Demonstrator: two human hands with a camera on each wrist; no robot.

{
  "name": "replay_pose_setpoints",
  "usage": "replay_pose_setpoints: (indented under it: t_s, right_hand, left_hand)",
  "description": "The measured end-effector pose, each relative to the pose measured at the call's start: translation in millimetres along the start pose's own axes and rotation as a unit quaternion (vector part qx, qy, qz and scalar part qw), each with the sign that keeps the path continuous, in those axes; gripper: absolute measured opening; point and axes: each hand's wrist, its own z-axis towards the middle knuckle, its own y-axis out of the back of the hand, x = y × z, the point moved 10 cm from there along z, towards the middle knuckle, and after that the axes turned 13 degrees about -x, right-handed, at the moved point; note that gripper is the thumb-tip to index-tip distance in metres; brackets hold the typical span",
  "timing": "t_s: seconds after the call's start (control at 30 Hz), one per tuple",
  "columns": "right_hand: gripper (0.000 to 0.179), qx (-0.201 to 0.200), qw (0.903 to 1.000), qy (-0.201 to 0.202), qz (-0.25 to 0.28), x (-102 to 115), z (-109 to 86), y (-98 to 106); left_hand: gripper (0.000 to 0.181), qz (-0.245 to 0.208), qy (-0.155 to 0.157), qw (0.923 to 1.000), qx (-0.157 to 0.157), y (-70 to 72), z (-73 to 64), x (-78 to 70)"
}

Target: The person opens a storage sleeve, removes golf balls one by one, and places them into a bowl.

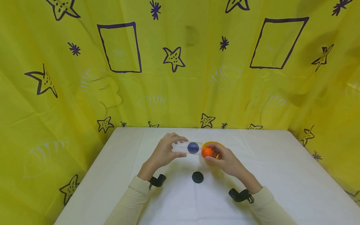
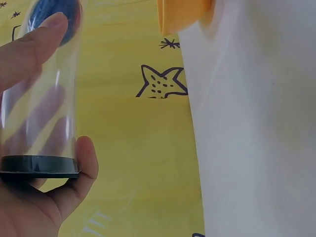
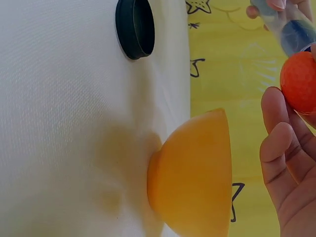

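My left hand [image 1: 163, 152] grips a clear plastic tube [image 1: 180, 147] held sideways above the table. A dark blue ball [image 1: 193, 148] sits inside, close to the tube's right end. In the left wrist view a black cap [image 2: 39, 166] closes the other end, against the palm. Thumb and fingers of my right hand [image 1: 230, 161] pinch an orange ball [image 1: 207, 152] right at the tube's uncapped mouth. Just below this hand stands a yellow-orange bowl [image 3: 192, 177], partly hidden by the hand in the head view; its contents are mostly hidden.
A loose black cap [image 1: 197, 177] lies on the white-covered table [image 1: 174, 200], nearer to me than the bowl. Behind the table's far edge hangs a yellow curtain [image 1: 157, 87] with starfish and frame drawings. Black wrist mounts [image 1: 239, 195] stick out from both wrists.
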Motion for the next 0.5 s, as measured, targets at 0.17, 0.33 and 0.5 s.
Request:
replay_pose_setpoints:
  t_s: [0.17, 0.33, 0.5]
  right_hand:
    - [0.038, -0.007, 1.0000, 0.001, -0.006, -2.0, -0.1, 1.5]
    - [0.039, -0.010, 0.9996, -0.017, -0.017, -5.5, 0.5, 2.4]
    - [0.038, -0.016, 0.9995, -0.015, -0.025, -5.3, 2.4, 4.4]
  left_hand:
    - [0.049, -0.004, 0.000, 1.0000, -0.007, 3.5, 0.9, -0.4]
    - [0.049, -0.004, 0.000, 1.0000, -0.008, 5.4, 1.4, -0.5]
    - [0.049, -0.002, 0.005, 0.9999, -0.010, 7.3, 1.9, 0.4]
